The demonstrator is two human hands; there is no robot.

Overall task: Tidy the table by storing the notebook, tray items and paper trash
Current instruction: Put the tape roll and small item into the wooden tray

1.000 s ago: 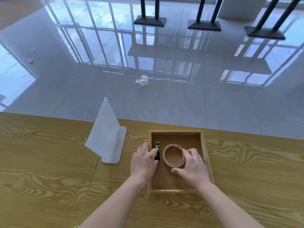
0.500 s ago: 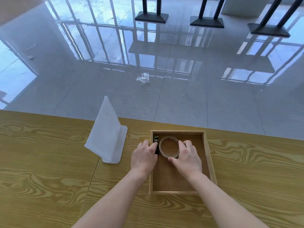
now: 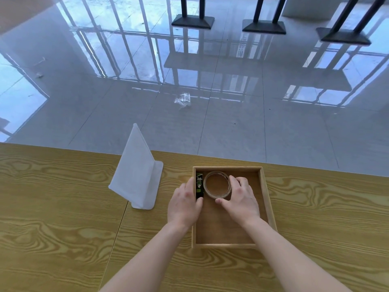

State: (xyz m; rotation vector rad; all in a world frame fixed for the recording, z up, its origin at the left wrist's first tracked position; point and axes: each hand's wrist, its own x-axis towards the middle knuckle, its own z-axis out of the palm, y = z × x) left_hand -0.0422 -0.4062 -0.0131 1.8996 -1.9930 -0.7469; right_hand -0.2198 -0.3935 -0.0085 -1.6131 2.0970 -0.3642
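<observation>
A shallow wooden tray [image 3: 268,199] sits on the wood-grain table [image 3: 63,228]. A clear tape roll [image 3: 217,185] lies flat in its far left corner, beside a small black-and-green pack [image 3: 199,185] that lies along the left wall. My right hand [image 3: 240,199] curls around the roll's right and near side, fingers touching it. My left hand [image 3: 185,204] rests over the tray's left wall with the thumb on the pack's near end. No notebook or paper trash is in view.
A white L-shaped stand [image 3: 137,171] is upright on the table just left of the tray. The table's far edge runs right behind the tray. On the glossy floor beyond lie a crumpled clear wrapper [image 3: 182,100] and black table bases [image 3: 192,21].
Both hands slid the tape roll and the pack away from me into the tray's far left corner. The pack now lies along the left wall.
</observation>
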